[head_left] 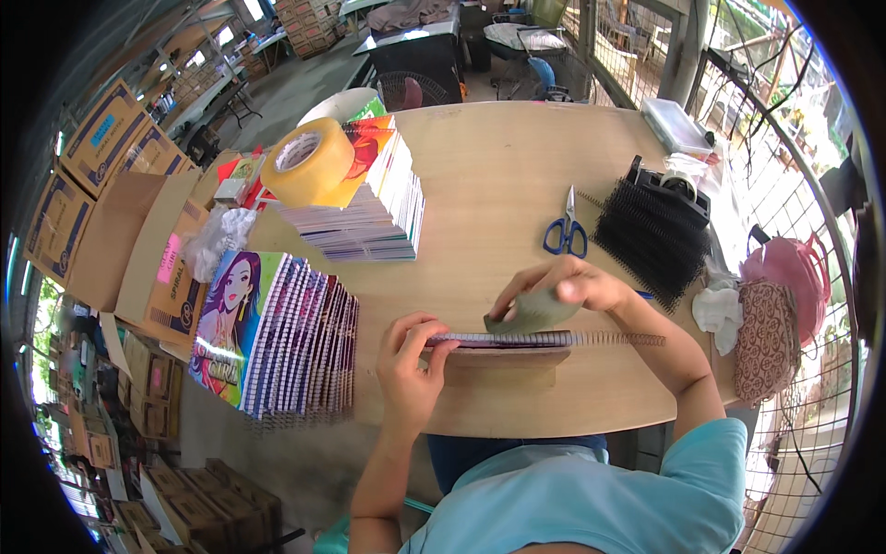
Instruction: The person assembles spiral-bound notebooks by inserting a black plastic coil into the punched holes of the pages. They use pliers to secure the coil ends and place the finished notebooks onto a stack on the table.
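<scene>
A notebook [503, 340] stands spine up on a small wooden block [508, 374] near the table's front edge. Its left end is pinched between the thumb and fingers of my left hand [413, 358]. From the right end of the spine sticks out a loose length of spiral coil [623, 339]. Just above the spine, my right hand [568, 282] holds a grey-green pad [532, 312], slightly blurred; whether it is cloth or foam I cannot tell. The pad seems close to or touching the coil.
Stacked spiral notebooks [300, 337] stand at left. Behind them, a taller notebook pile [365, 217] carries a tape roll [309, 162]. Blue-handled scissors [566, 233] and a heap of black coils [651, 235] lie far right. Pouches [769, 337] rest at the right edge; cardboard boxes [152, 258] stand left.
</scene>
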Demonstrator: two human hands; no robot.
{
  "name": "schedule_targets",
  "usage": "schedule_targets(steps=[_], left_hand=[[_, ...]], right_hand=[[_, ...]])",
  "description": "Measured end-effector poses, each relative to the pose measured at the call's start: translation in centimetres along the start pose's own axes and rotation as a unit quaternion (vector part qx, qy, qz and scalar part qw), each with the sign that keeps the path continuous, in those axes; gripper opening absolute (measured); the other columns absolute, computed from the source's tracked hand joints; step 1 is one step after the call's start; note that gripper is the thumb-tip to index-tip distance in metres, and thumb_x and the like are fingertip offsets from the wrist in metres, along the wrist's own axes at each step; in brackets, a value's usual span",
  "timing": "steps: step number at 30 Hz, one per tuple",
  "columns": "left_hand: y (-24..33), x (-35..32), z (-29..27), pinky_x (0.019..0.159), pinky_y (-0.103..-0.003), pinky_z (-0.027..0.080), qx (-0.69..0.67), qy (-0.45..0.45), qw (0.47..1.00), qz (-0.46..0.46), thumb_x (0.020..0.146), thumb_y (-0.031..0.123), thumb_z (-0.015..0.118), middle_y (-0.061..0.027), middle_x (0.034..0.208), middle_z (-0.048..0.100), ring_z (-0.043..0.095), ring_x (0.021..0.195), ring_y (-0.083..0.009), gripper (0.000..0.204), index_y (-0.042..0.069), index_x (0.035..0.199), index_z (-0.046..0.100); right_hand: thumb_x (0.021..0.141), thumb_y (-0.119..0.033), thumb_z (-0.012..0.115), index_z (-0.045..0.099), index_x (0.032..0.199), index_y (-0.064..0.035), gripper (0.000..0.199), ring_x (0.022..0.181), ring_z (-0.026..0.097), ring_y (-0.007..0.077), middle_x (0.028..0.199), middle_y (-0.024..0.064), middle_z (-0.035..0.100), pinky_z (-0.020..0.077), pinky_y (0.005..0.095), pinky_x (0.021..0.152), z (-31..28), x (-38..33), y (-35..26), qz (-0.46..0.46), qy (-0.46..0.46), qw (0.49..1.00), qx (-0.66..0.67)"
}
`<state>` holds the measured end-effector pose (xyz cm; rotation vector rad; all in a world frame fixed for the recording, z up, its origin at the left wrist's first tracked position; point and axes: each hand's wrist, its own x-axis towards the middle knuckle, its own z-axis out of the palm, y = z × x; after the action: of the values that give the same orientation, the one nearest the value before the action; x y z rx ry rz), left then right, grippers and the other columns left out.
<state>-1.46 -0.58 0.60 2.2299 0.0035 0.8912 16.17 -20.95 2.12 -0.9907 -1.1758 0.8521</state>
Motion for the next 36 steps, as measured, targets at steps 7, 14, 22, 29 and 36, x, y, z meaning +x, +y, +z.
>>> schedule_targets(steps=[7,14,22,29,36], left_hand=[[-0.1,-0.2,-0.1,0.067,-0.033,0.054,-0.038,-0.017,0.999,-0.019,0.077,-0.002,0.075,-0.0111,0.094,0.063,0.064,0.081,-0.0253,0.020,0.002,0.093,0.063],[0.0,-0.2,0.0,0.068,-0.033,0.054,-0.046,-0.006,0.998,-0.038,0.078,-0.002,0.073,-0.0117,0.095,0.063,0.065,0.086,-0.0248,0.021,0.001,0.096,0.063],[-2.6,-0.4,-1.9,0.076,-0.027,0.058,-0.084,-0.026,0.994,-0.072,0.076,-0.012,0.070,-0.0103,0.098,0.058,0.063,0.089,-0.0189,0.028,-0.004,0.102,0.063],[-2.2,-0.1,-1.9,0.076,-0.026,0.059,-0.141,-0.007,0.978,-0.154,0.073,-0.010,0.075,-0.0096,0.102,0.056,0.061,0.087,-0.0149,0.047,0.000,0.116,0.060],[-3.1,0.1,-2.5,0.074,-0.029,0.056,-0.052,0.014,0.992,-0.118,0.064,0.002,0.085,-0.0090,0.123,0.051,0.060,0.092,-0.0162,0.080,0.007,0.134,0.047]], right_hand=[[0.090,-0.039,0.062,0.074,0.096,0.0000,0.042,0.095,0.066,0.0284,0.115,0.0181,0.066,0.0499,0.0359,0.081,0.6,1.6,0.3,0.085,0.015,0.947,-0.308],[0.089,-0.044,0.062,0.075,0.098,-0.0012,0.045,0.096,0.066,0.0293,0.114,0.0169,0.066,0.0494,0.0368,0.083,0.3,2.6,1.5,0.041,0.009,0.971,-0.236],[0.090,-0.040,0.063,0.074,0.097,-0.0007,0.042,0.092,0.066,0.0286,0.114,0.0185,0.066,0.0503,0.0369,0.081,1.8,4.4,0.9,0.070,0.006,0.929,-0.364],[0.092,-0.044,0.060,0.073,0.094,0.0014,0.047,0.091,0.064,0.0274,0.117,0.0191,0.064,0.0484,0.0365,0.080,1.8,5.7,2.4,0.081,-0.002,0.861,-0.502],[0.090,-0.040,0.065,0.073,0.093,0.0041,0.045,0.098,0.060,0.0222,0.114,0.0143,0.064,0.0458,0.0333,0.084,1.9,8.0,2.1,0.126,0.011,0.923,-0.362]])
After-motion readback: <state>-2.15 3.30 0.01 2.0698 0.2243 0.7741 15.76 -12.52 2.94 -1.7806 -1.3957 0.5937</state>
